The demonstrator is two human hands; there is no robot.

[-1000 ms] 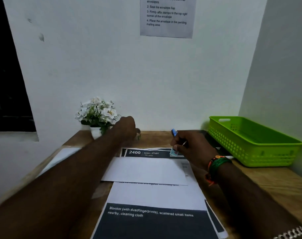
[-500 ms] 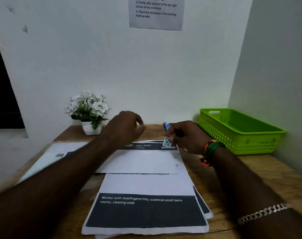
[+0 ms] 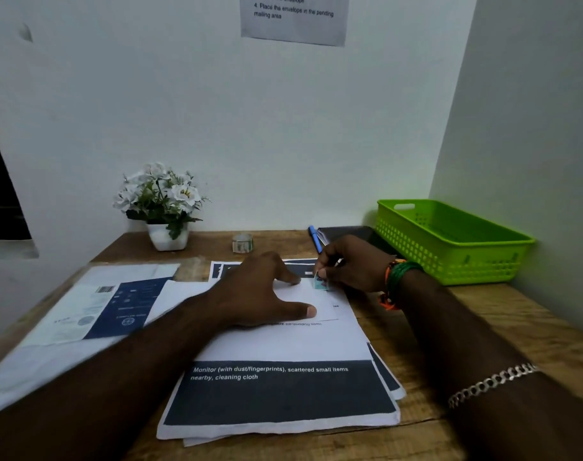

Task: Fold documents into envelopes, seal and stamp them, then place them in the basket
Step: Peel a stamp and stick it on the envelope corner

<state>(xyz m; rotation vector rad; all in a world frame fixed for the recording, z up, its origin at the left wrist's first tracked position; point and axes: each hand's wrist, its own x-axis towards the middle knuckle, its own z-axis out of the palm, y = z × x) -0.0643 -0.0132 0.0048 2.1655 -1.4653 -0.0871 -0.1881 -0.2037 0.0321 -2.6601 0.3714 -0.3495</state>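
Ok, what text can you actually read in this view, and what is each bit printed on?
"4. Place the envelope in the pending mailing area": wall notice; the line above is cut off.
"Monitor (with dust/fingerprints), scattered small items nearby, cleaning cloth": dark band of the top document.
"...surrounding items": partial line below the left hand.
Blue leaflet, stamp: too small to read.

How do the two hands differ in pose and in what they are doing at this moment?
The left hand lies spread and flat, pressing the white envelope; the right hand is curled, pinching a small stamp at its fingertips. The left hand holds nothing; the right hand holds the stamp. Only the right wrist wears bands. Both are over the envelope's far right part.
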